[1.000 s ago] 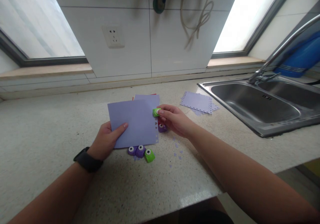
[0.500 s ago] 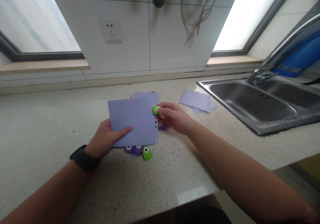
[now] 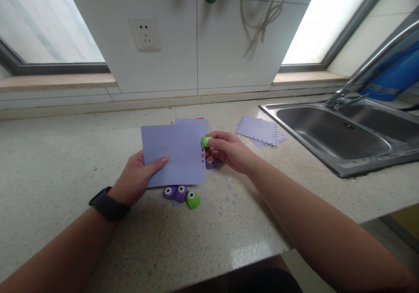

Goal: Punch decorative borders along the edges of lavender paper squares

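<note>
My left hand (image 3: 139,175) grips a sheet of lilac paper (image 3: 176,149) by its left edge, thumb on top and fingers hidden beneath. Small shaped holes run up the paper's right edge. At that edge my right hand (image 3: 229,151) pinches a green craft punch (image 3: 205,142) between thumb and fingers. Beneath the right hand lies a purple punch (image 3: 210,163), partly covered. Just below the paper's near edge sit two more purple punches (image 3: 180,193) and another green punch (image 3: 193,200). Behind the held sheet, another lilac sheet (image 3: 191,121) lies on the counter.
Punched lilac sheets (image 3: 258,129) lie in a loose stack left of the steel sink (image 3: 327,131). Tiny paper cutouts (image 3: 229,188) are scattered on the speckled counter (image 3: 81,153). A wall socket (image 3: 144,34) and a hanging cable (image 3: 268,18) are on the tiled wall.
The paper's right edge has shifted slightly left and the sheet a little up, baring more of the punches below it. My right hand still holds the green craft punch at the edge.
</note>
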Tool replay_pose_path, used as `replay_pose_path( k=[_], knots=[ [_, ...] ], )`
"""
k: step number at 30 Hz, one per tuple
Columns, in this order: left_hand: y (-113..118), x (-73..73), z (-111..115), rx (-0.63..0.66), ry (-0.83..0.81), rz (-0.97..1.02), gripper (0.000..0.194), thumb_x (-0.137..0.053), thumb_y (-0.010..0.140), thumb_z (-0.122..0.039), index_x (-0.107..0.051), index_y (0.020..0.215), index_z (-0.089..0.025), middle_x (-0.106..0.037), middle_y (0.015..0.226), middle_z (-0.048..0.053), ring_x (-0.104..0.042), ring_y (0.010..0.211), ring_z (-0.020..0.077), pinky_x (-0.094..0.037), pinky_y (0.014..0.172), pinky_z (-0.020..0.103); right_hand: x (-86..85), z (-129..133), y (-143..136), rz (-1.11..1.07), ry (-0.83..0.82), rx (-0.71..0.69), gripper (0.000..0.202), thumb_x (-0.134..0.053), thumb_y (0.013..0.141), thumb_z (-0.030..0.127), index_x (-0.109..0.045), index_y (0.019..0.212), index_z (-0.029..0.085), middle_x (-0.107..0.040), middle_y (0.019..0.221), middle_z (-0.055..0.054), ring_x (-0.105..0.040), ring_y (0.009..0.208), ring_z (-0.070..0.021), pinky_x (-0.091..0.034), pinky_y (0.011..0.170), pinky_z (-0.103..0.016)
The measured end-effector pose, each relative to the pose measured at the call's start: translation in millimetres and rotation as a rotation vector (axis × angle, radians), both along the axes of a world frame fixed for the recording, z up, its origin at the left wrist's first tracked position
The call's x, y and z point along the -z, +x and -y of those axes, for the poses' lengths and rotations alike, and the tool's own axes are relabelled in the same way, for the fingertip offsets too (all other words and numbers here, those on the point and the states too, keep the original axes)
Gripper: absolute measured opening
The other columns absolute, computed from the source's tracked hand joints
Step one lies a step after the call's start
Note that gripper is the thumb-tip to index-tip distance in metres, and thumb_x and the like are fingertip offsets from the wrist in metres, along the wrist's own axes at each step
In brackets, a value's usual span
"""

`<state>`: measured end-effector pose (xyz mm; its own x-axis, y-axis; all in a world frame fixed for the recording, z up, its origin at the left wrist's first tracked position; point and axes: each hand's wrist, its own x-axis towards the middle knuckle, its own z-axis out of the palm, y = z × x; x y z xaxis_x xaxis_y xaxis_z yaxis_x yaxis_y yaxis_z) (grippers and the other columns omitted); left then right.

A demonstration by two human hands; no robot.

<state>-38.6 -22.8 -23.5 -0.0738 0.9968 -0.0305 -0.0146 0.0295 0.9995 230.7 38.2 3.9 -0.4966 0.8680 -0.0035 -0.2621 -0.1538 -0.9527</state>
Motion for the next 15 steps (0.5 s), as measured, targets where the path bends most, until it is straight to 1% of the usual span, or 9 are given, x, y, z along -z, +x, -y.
replay_pose_path(
  k=[3,6,15],
  knots=[
    [0.2,0.4,-0.3,-0.031,0.010,0.004,0.056,-0.092,0.071,-0.042,-0.075,0.116,-0.013,-0.081,0.108,0.014,-0.078,0.092,0.0297,-0.065,0.082,0.042,0.3,-0.5,0.4,0.020,0.013,0.007,0.026,-0.085,0.080,0.039,-0.071,0.091,0.020,-0.070,0.084,-0.003,-0.064,0.072,-0.0148,-0.050,0.067,-0.031],
    [0.0,0.7,-0.5,-0.052,0.025,-0.002,0.057,-0.092,0.070,-0.043,-0.075,0.116,-0.013,-0.081,0.112,0.014,-0.078,0.093,0.0299,-0.064,0.084,0.042,0.5,-0.8,0.3,0.030,0.019,0.012,0.027,-0.085,0.080,0.039,-0.071,0.090,0.019,-0.070,0.085,-0.004,-0.064,0.073,-0.0146,-0.050,0.068,-0.031],
    [-1.5,2.7,-0.3,-0.056,0.047,-0.013,0.055,-0.091,0.072,-0.042,-0.076,0.116,-0.014,-0.080,0.116,0.014,-0.077,0.095,0.0287,-0.063,0.088,0.042,0.1,-0.9,0.2,0.035,0.030,0.014,0.026,-0.084,0.080,0.039,-0.071,0.090,0.019,-0.070,0.082,-0.003,-0.064,0.072,-0.0141,-0.050,0.067,-0.030]
  ],
)
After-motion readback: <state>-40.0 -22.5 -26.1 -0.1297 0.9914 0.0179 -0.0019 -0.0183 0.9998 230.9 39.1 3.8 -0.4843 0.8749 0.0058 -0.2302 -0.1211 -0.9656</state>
